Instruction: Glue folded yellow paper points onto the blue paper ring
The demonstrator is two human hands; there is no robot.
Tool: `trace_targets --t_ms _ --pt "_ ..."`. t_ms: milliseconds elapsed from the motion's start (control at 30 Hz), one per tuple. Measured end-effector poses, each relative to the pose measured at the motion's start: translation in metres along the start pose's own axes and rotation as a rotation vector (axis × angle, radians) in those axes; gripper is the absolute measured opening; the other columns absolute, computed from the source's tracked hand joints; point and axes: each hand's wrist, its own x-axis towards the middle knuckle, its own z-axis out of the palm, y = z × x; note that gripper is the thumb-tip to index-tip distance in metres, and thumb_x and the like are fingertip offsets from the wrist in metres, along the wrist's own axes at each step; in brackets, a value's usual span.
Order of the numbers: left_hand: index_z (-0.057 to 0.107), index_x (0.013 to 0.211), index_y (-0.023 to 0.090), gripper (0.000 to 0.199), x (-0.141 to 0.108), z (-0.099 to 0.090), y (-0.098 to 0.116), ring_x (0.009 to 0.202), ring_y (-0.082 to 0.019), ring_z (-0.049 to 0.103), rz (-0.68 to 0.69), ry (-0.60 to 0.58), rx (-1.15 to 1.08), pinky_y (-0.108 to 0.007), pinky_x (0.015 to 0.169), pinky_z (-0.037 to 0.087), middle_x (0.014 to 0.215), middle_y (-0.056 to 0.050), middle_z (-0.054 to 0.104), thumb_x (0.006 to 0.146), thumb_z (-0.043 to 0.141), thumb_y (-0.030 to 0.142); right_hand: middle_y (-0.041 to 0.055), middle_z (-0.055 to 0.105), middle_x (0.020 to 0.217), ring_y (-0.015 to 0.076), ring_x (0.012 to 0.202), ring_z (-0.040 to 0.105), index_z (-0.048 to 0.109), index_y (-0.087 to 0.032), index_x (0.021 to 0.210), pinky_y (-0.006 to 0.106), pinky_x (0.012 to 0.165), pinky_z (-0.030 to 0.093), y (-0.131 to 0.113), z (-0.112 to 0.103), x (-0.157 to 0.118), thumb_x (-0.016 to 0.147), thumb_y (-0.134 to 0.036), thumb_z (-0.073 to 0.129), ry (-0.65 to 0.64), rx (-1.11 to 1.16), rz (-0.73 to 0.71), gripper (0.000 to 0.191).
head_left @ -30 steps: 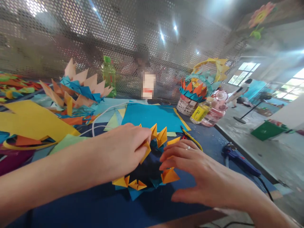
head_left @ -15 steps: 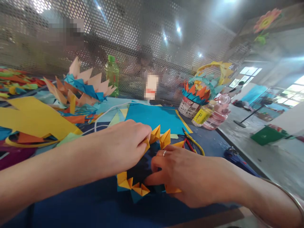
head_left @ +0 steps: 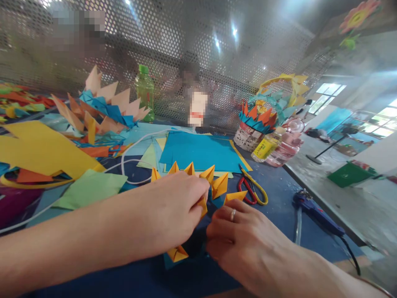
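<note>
Pinching yellow fold [head_left: 203,207], left hand [head_left: 181,207]; right hand [head_left: 237,234] curled, grip unclear. Ring [head_left: 219,186] near worktop [head_left: 173,282] front edge seems mostly formed; remainder hidden.

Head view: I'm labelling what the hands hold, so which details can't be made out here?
All in the head view:
Paper ring: parts of its left and right sides, hidden by the left hand and right hand.
Right hand's grip: its own back hides whether it pinches anything.
Purple object: cut off by the left edge.
Yellow bottle label: print too small to read.
</note>
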Motion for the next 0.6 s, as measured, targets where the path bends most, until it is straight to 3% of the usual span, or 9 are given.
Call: trace_targets --t_ms 167,267,433,600 --pt "0.055 0.072 0.024 0.019 -0.003 0.009 0.002 0.062 -0.017 0.058 0.043 -0.077 -0.092 -0.03 0.054 0.035 0.069 0.001 0.063 0.089 0.044 0.022 -0.0013 0.07 0.073 0.0134 0.074 0.065 0.067 -0.02 0.074 0.03 0.076 0.054 -0.016 0.028 -0.014 0.091 -0.009 0.053 0.441 0.015 0.086 0.025" --pt "0.056 0.072 0.024 0.02 -0.005 0.014 0.002 0.058 -0.015 0.057 0.073 -0.113 -0.14 -0.029 0.052 0.035 0.069 0.001 0.064 0.089 0.046 0.021 -0.0003 0.071 0.071 0.0109 0.07 0.067 0.068 -0.018 0.078 0.026 0.078 0.056 -0.023 0.035 -0.015 0.09 -0.006 0.051 0.579 0.056 0.197 0.024" --pt "0.057 0.073 0.024 0.023 -0.008 0.018 0.001 0.058 -0.014 0.055 0.099 -0.148 -0.141 -0.029 0.05 0.033 0.072 0.001 0.064 0.092 0.045 0.023 0.0005 0.072 0.072 0.0115 0.073 0.07 0.069 -0.017 0.08 0.026 0.084 0.055 -0.027 0.041 -0.016 0.088 -0.006 0.054 0.609 0.045 0.211 0.02" --pt "0.055 0.078 0.026 0.02 -0.009 0.023 -0.005 0.063 -0.016 0.054 0.105 -0.11 -0.126 -0.029 0.053 0.034 0.077 0.002 0.063 0.094 0.042 0.027 -0.0005 0.074 0.078 0.0113 0.08 0.071 0.07 -0.019 0.081 0.027 0.09 0.052 -0.022 0.033 -0.017 0.092 -0.009 0.051 0.555 -0.008 0.216 0.023"
